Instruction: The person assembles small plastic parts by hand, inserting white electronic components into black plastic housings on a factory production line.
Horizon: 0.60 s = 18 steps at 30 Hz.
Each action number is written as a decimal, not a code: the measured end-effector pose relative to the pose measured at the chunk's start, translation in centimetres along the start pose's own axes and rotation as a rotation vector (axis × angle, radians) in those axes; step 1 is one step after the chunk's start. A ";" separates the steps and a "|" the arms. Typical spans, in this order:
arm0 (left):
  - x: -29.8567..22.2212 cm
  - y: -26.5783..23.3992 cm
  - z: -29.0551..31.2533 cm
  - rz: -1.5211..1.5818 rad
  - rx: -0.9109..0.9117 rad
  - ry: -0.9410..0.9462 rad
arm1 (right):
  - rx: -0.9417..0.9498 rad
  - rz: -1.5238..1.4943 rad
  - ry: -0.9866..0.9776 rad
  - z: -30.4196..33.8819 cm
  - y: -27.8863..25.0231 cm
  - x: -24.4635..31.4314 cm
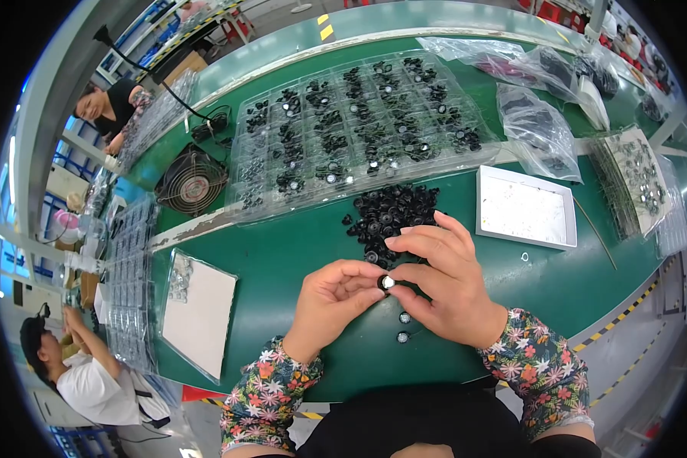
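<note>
Both my hands meet over the green table, pinching one small round black part with a shiny white centre (388, 282). My left hand (327, 304) grips its left side between thumb and forefinger. From the right, my right hand (454, 288) holds it with thumb and forefinger, the other fingers raised and spread. Just below the fingers lie two similar round parts, an upper one (404, 317) and a lower one (403, 337). Beyond my hands is a heap of loose black round parts (393, 217); my right fingers hide some of it.
A clear compartment tray (305, 145) full of black parts spans the back. At right are a white box (525, 208), a thin stick (595, 233) and plastic bags (538, 130). Leftward are a pale bagged sheet (198, 320) and a fan (193, 181). Two people are at left.
</note>
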<state>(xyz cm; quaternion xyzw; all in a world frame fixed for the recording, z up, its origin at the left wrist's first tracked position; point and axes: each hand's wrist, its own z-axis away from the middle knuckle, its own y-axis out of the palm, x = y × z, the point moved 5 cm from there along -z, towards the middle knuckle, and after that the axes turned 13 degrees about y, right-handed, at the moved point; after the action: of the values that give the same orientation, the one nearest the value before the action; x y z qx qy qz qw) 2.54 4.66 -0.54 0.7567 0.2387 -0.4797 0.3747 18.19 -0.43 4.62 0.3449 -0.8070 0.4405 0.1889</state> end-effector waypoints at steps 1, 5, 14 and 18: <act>0.0 0.1 0.0 0.004 0.000 0.001 | -0.003 0.002 -0.001 0.0 -0.1 0.0; 0.0 0.0 0.0 0.001 -0.004 -0.005 | 0.004 0.002 -0.002 0.0 0.0 0.0; 0.1 -0.1 0.1 0.013 -0.018 -0.038 | 0.000 0.013 -0.016 0.1 0.1 0.1; 0.1 -0.2 0.1 0.015 -0.020 -0.069 | -0.004 0.020 -0.025 0.1 0.0 0.2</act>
<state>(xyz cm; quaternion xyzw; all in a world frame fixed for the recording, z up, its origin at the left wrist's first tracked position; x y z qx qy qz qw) 2.44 4.68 -0.75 0.7375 0.2248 -0.5005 0.3937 18.03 -0.58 4.65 0.3421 -0.8137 0.4362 0.1750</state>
